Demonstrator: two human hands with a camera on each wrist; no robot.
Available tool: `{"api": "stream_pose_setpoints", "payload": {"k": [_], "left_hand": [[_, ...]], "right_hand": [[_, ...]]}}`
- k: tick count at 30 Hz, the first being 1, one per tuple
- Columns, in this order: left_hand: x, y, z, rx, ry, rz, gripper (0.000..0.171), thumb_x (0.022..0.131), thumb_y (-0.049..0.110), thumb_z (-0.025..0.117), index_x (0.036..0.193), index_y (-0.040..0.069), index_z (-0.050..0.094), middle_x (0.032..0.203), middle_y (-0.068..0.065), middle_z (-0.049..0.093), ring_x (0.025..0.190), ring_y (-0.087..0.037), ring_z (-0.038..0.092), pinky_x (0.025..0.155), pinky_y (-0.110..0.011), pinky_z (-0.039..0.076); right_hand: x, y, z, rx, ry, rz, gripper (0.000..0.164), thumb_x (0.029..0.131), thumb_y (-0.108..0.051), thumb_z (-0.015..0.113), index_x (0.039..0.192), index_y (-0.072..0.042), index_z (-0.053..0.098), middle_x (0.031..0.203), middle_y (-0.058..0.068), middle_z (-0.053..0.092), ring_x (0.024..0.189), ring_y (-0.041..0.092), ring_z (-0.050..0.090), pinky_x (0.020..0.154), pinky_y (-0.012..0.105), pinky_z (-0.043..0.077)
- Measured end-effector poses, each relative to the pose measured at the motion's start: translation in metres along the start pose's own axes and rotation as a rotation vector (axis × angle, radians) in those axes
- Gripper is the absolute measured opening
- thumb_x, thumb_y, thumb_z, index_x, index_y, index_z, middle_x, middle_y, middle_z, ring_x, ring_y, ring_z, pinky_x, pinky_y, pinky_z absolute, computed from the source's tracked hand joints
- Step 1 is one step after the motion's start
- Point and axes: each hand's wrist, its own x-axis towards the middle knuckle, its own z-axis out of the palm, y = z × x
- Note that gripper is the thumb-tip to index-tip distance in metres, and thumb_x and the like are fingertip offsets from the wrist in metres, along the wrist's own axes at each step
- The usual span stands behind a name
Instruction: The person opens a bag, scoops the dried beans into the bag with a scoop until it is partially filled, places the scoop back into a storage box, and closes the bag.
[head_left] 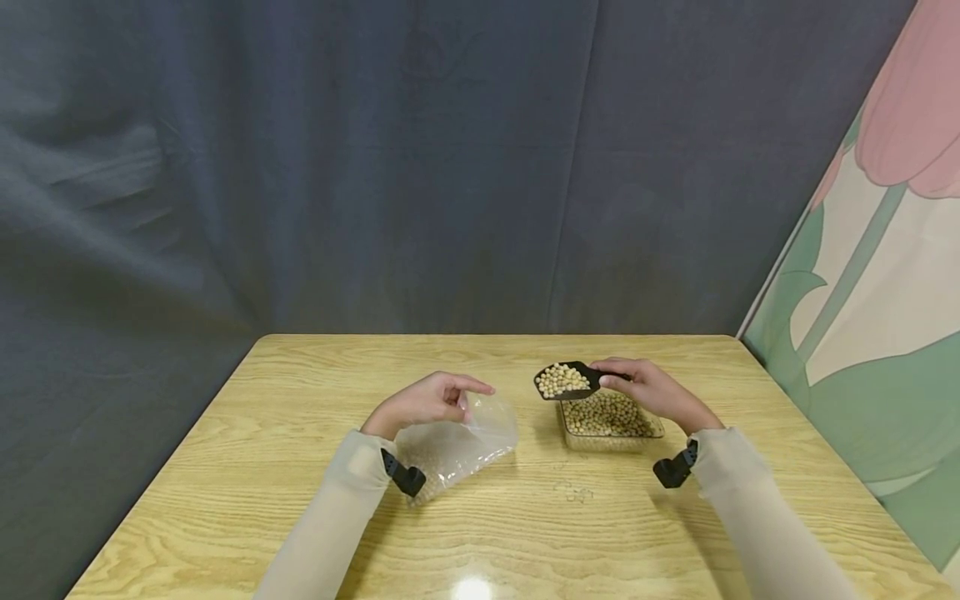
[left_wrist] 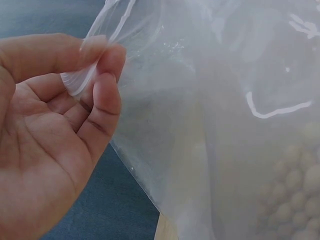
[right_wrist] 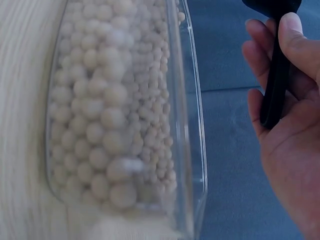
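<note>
My left hand (head_left: pixel 427 402) pinches the rim of a clear plastic bag (head_left: pixel 457 446) between thumb and fingers; in the left wrist view the bag's edge (left_wrist: pixel 80 82) shows in that pinch, and round beans (left_wrist: pixel 295 195) lie low inside the bag. My right hand (head_left: pixel 652 390) grips the handle of a black scoop (head_left: pixel 588 379), heaped with pale soybeans (head_left: pixel 561 380). The scoop is held level above the back left of a clear container (head_left: pixel 611 442) of soybeans. In the right wrist view, fingers and thumb wrap the black handle (right_wrist: pixel 276 80); the scoop's bowl is mostly out of that frame.
The container and bag rest on a wood-grain table (head_left: pixel 300 500), with a gap of bare tabletop between them. Small dark marks (head_left: pixel 576 492) show on the wood in front. A dark curtain (head_left: pixel 405 167) hangs behind, and a flower-patterned cloth (head_left: pixel 847 333) is at the right.
</note>
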Motion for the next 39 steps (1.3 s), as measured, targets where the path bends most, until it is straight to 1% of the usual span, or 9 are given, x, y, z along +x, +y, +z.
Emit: {"api": "stream_pose_setpoints", "payload": {"k": [8, 14, 18, 21, 25, 30, 37, 39], "left_hand": [[0.001, -0.001, 0.0, 0.007, 0.004, -0.002, 0.049, 0.085, -0.008, 0.058, 0.133, -0.004, 0.054, 0.081, -0.019, 0.063, 0.07, -0.006, 0.054, 0.064, -0.021, 0.044], [0.001, -0.002, -0.001, 0.007, 0.006, -0.002, 0.05, 0.083, -0.009, 0.059, 0.133, -0.004, 0.054, 0.08, -0.016, 0.063, 0.069, -0.006, 0.054, 0.064, -0.021, 0.043], [0.001, -0.001, -0.002, 0.015, 0.012, -0.005, 0.05, 0.083, -0.009, 0.06, 0.133, -0.004, 0.055, 0.081, -0.015, 0.064, 0.07, -0.005, 0.054, 0.064, -0.02, 0.043], [0.001, 0.0, -0.002, 0.022, 0.015, -0.009, 0.05, 0.083, -0.009, 0.06, 0.133, -0.003, 0.055, 0.081, -0.013, 0.064, 0.069, -0.005, 0.054, 0.063, -0.02, 0.042], [0.001, 0.001, -0.003, 0.026, 0.016, -0.014, 0.051, 0.083, -0.009, 0.06, 0.133, -0.003, 0.055, 0.079, -0.01, 0.063, 0.069, -0.005, 0.054, 0.063, -0.02, 0.042], [0.0, 0.0, -0.003, 0.021, 0.012, -0.013, 0.051, 0.083, -0.008, 0.06, 0.133, -0.003, 0.054, 0.076, -0.004, 0.06, 0.067, -0.005, 0.051, 0.062, -0.02, 0.042], [0.0, 0.0, -0.003, 0.004, 0.005, -0.004, 0.051, 0.082, -0.008, 0.059, 0.133, -0.005, 0.054, 0.082, -0.012, 0.062, 0.066, -0.005, 0.052, 0.061, -0.02, 0.041], [0.001, 0.0, -0.003, 0.006, 0.006, -0.004, 0.052, 0.082, -0.008, 0.059, 0.133, -0.005, 0.054, 0.082, -0.012, 0.062, 0.066, -0.004, 0.052, 0.06, -0.02, 0.041]], "right_hand": [[0.005, -0.007, 0.007, 0.013, -0.011, 0.008, 0.047, 0.1, -0.028, 0.05, 0.138, -0.001, 0.05, 0.143, 0.028, 0.044, 0.133, 0.047, 0.037, 0.101, 0.061, 0.037], [0.01, -0.01, 0.012, 0.027, -0.016, 0.001, 0.046, 0.099, -0.026, 0.052, 0.138, -0.001, 0.051, 0.143, 0.028, 0.043, 0.134, 0.046, 0.037, 0.103, 0.06, 0.036], [0.014, -0.013, 0.017, 0.051, -0.028, 0.003, 0.047, 0.099, -0.028, 0.052, 0.137, -0.003, 0.052, 0.143, 0.026, 0.045, 0.134, 0.045, 0.038, 0.103, 0.059, 0.036], [0.018, -0.015, 0.021, 0.054, -0.03, -0.013, 0.046, 0.098, -0.027, 0.053, 0.136, -0.002, 0.053, 0.141, 0.025, 0.048, 0.133, 0.044, 0.04, 0.103, 0.058, 0.037], [0.022, -0.016, 0.026, 0.057, -0.045, -0.028, 0.046, 0.098, -0.027, 0.053, 0.135, 0.0, 0.054, 0.141, 0.025, 0.048, 0.132, 0.044, 0.041, 0.102, 0.058, 0.038], [0.025, -0.019, 0.03, 0.08, -0.077, -0.016, 0.05, 0.097, -0.032, 0.053, 0.137, -0.002, 0.053, 0.142, 0.022, 0.048, 0.133, 0.042, 0.04, 0.103, 0.058, 0.037], [0.028, -0.023, 0.034, 0.085, -0.098, -0.031, 0.049, 0.097, -0.031, 0.053, 0.137, -0.003, 0.053, 0.14, 0.022, 0.05, 0.132, 0.042, 0.042, 0.102, 0.056, 0.039], [0.029, -0.023, 0.036, 0.078, -0.107, -0.037, 0.049, 0.097, -0.031, 0.053, 0.136, -0.002, 0.053, 0.14, 0.022, 0.05, 0.131, 0.042, 0.042, 0.102, 0.056, 0.039]]}}
